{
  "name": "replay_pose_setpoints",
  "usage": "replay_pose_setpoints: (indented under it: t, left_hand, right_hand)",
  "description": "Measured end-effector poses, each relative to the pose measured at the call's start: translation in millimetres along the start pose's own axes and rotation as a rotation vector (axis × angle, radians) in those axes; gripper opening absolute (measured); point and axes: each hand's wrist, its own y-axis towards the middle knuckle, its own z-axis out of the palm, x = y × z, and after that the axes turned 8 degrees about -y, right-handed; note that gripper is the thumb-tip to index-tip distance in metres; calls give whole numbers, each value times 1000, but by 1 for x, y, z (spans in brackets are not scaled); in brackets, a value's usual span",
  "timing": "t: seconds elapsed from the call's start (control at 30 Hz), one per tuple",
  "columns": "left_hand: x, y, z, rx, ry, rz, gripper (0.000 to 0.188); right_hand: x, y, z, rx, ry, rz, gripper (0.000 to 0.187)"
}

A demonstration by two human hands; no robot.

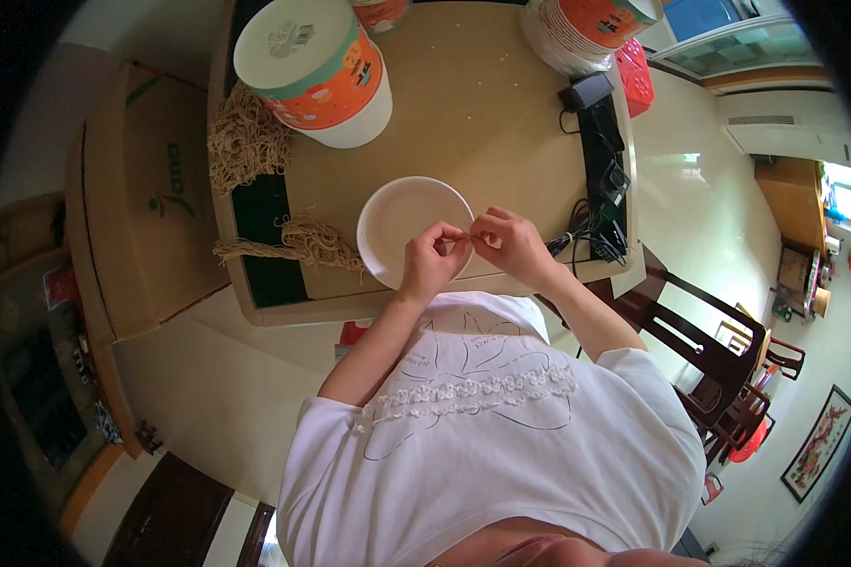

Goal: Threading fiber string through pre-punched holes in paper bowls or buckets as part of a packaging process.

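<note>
My left hand (433, 260) and my right hand (511, 246) meet over the right rim of a white round bowl (388, 227), their fingertips pinched together. Whatever lies between the fingers is too small to make out. The bowl stands at the near edge of a table covered in brown board (501, 132). Left of it, a bundle of beige, twine-like strands (317, 244) stretches toward the table's left edge. Farther back on the left lies a larger tangled heap of similar strands (246, 142).
A big stack of white, orange and green paper tubs (336, 94) rests upside down at the back left. Another tub stack (591, 28) in clear plastic stands back right. Black adapters and cables (600, 189) line the right edge. A cardboard box (156, 198) is left of the table; dark chairs (700, 331) stand right.
</note>
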Motion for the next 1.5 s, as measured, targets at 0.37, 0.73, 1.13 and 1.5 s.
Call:
replay_pose_setpoints:
  t: [0.37, 0.73, 1.13, 1.5]
  left_hand:
    - [12, 3, 1, 64, -85, 39, 21]
    - [-14, -1, 0, -21, 193, 199, 22]
    - [6, 2, 0, 3, -35, -29, 10]
    - [15, 5, -1, 37, -125, -107, 11]
  right_hand:
    - [-8, -3, 4, 5, 103, -3, 12]
    - [-11, -2, 5, 12, 107, -10, 12]
    - [-11, 0, 4, 34, 91, -15, 13]
    - [-13, 0, 4, 38, 92, -36, 12]
